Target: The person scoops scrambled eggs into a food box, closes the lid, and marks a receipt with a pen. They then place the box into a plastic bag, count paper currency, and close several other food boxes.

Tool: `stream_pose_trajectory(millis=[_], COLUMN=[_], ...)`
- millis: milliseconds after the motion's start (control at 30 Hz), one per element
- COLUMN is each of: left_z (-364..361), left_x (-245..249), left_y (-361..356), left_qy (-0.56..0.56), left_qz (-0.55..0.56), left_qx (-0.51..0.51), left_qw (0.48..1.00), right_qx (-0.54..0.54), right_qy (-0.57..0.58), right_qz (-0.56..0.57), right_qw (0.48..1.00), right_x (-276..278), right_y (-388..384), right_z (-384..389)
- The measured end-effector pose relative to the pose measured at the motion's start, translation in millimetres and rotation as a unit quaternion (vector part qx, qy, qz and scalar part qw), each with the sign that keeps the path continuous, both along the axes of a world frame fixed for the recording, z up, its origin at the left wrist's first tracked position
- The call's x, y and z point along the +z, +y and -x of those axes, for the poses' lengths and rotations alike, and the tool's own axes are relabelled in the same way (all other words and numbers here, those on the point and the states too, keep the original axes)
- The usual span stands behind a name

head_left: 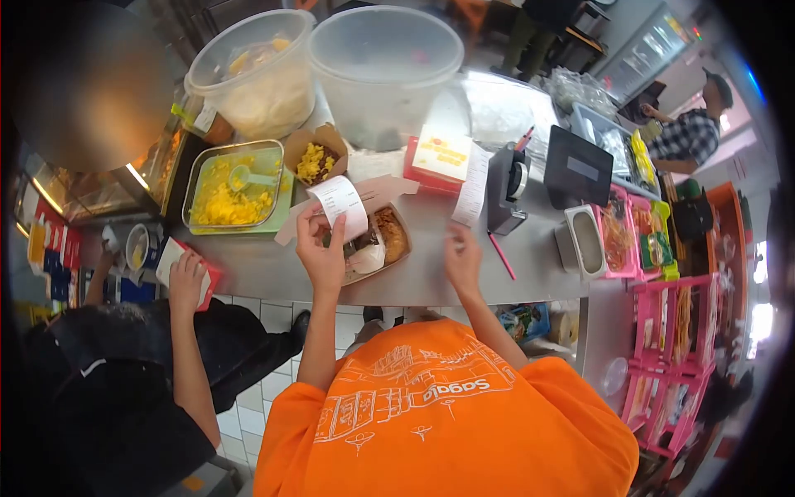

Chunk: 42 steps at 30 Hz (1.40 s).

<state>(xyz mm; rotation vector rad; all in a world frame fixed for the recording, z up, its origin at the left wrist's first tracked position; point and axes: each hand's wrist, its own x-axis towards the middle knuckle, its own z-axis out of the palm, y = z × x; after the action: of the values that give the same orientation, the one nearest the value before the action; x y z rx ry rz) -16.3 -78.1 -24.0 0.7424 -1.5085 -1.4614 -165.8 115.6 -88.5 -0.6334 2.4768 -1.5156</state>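
My left hand [321, 253] pinches a curled white paper receipt [341, 205] above an open cardboard box [339, 277]. Browned food [389, 234] and a white wrapped item [367, 259] show inside the box. My right hand [462, 255] is over the steel counter, just below the lower end of a longer printed paper strip [472, 186]; its fingers are curled and blurred, and whether they touch the strip is unclear. That strip lies against a red and white box [439, 161]. Behind my left hand stands a brown carton with yellow food [315, 163].
A metal tray of yellow food [236, 190] and two large plastic tubs [385, 58] stand behind. At the right are a black tape dispenser [507, 190], a pink pen [502, 257] and a steel container [582, 240]. A co-worker's hand [186, 280] holds a red-edged box at left.
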Motion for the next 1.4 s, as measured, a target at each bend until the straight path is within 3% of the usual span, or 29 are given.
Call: stream_pose_trajectory(millis=[133,200,267,333,433,500,633,733,800,1000,1100,1200,1267,1333,1400], left_z=[-13.2,-20.4,-21.3,-29.2,-33.8,-38.0,-42.3,-45.8,-46.5,-48.7,-46.7,-44.7,-42.8,-38.7,-34.6], left_x=[34.3,26.0,21.2,-22.1,-44.0,-38.6,-36.9,-33.8,-30.9,-24.4,-23.7,-23.3,-28.0,-31.4,-29.3], left_y=[40.0,63.8,85.5,93.2,94.5,90.4,84.5,81.7,82.5,84.4,90.4,98.6,110.9,122.0,132.5], left_qy=[0.09,0.059,0.004,-0.003,-0.04,-0.064,-0.066,-0.096,-0.085,-0.111,-0.119,-0.122,-0.132,-0.147,-0.133], left_qz=[-0.036,-0.076,-0.127,-0.155,-0.164,-0.126,-0.131,-0.055,-0.007,-0.007,0.007,0.009,0.009,-0.013,-0.022], left_qx=[-0.067,-0.127,-0.195,-0.224,-0.266,-0.276,-0.276,-0.258,-0.222,-0.226,-0.199,-0.178,-0.17,-0.173,-0.17], left_qw=[0.993,0.987,0.973,0.962,0.949,0.951,0.95,0.96,0.971,0.968,0.973,0.976,0.976,0.974,0.976], right_qx=[-0.159,-0.204,-0.217,-0.225,-0.202,-0.146,-0.168,-0.17,-0.115,-0.009,0.004,0.089,0.087,0.134,0.181], right_qy=[0.207,0.049,0.011,-0.025,0.016,0.114,0.126,0.105,0.145,0.126,0.154,0.238,0.245,0.361,0.361], right_qz=[0.006,0.029,0.0,-0.025,-0.046,-0.057,-0.102,-0.122,-0.159,-0.253,-0.248,-0.096,-0.065,-0.231,-0.252], right_qw=[0.965,0.977,0.976,0.974,0.978,0.981,0.972,0.972,0.97,0.959,0.956,0.962,0.963,0.894,0.879], right_x=[-12.5,-30.0,-22.3,-18.7,-28.0,-41.1,-19.8,-9.5,-11.9,6.4,3.7,0.1,38.0,78.2,68.8], right_y=[1.3,-14.1,-21.8,-25.0,-23.2,-22.5,-37.9,-44.6,-46.6,-45.1,-38.5,-32.8,-39.6,-60.4,-76.8], right_z=[51.0,81.7,103.7,112.0,121.8,128.1,117.4,112.2,116.3,120.5,128.3,144.5,124.6,119.0,147.6])
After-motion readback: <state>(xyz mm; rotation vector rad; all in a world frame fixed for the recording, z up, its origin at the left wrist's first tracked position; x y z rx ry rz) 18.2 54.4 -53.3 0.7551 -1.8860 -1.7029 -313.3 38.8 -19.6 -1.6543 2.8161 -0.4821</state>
